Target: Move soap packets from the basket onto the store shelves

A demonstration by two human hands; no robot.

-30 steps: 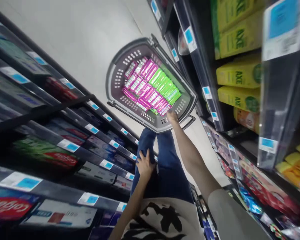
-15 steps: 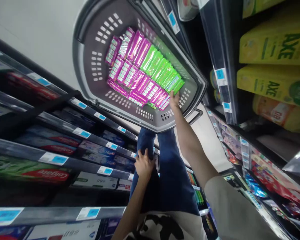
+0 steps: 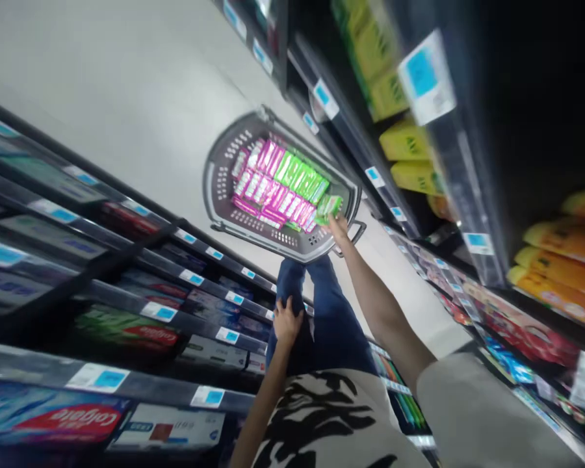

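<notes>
My right hand [image 3: 338, 229] reaches into a dark grey shopping basket [image 3: 292, 255] on the floor. Its fingers are closed on a green wrapped packet [image 3: 328, 207], tilted above the basket's near right end. Beneath and beside it lie rows of packets, with green packets [image 3: 299, 175] along the far right side and pink packets [image 3: 266, 188] across the rest. What is inside the wrappers I cannot make out. Resting on the left thigh of my jeans, my left hand [image 3: 287, 323] has its fingers spread and holds nothing.
A shelf rack [image 3: 97, 376] with price tags and toothpaste boxes [image 3: 73, 416] runs along the left. On the right stands another rack [image 3: 448, 149] with yellow AXE packs [image 3: 404, 140] and orange packs [image 3: 560, 260]. The basket's handle [image 3: 358, 234] sticks out near my right wrist.
The basket looks smaller and farther away as my view has risen. My right hand has taken hold of a green packet at the row's end and lifted it. My left hand stays on my leg.
</notes>
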